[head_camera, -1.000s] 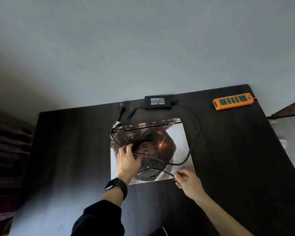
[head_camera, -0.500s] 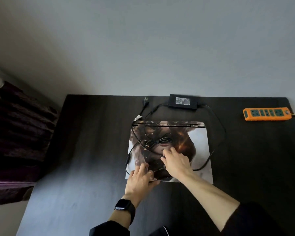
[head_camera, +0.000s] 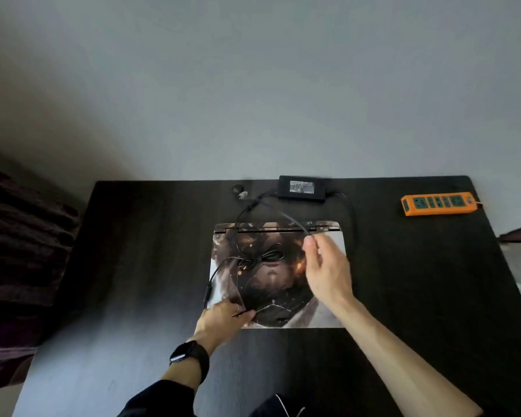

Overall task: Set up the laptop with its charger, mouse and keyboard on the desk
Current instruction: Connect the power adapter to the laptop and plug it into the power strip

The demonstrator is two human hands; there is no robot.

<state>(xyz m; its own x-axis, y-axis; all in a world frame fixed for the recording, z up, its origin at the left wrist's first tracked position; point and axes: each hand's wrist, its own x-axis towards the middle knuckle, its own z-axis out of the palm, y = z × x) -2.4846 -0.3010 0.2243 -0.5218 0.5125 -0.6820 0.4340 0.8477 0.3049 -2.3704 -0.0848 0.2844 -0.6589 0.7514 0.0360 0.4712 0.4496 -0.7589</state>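
a closed laptop, its lid covered by a printed picture skin, lies flat in the middle of the dark bench, hinge edge away from the person. the black charger brick sits label up just beyond the laptop's far edge, close to the grey wall. the charger cord leaves the brick's right end and curves down past the laptop's far right corner. more of the cord lies on the lid, with a small tied bundle near the lid's centre. the wall plug rests on the bench beyond the laptop's far left corner.

the right hand hovers over the right half of the lid. its grip is a narrow pinch, thumb and fingertips closed on a stretch of the cord lifted above the far right part of the lid.

the left hand, with a wristwatch behind it, is at the laptop's near left corner with fingers curled. a thin strand of cord runs down the lid to it, but whether its grip has the cord or the lid's edge cannot be told.

an orange power strip lies well to the right of the laptop, near the bench's far edge. dark fabric hangs off to the laptop's left, past the bench edge.
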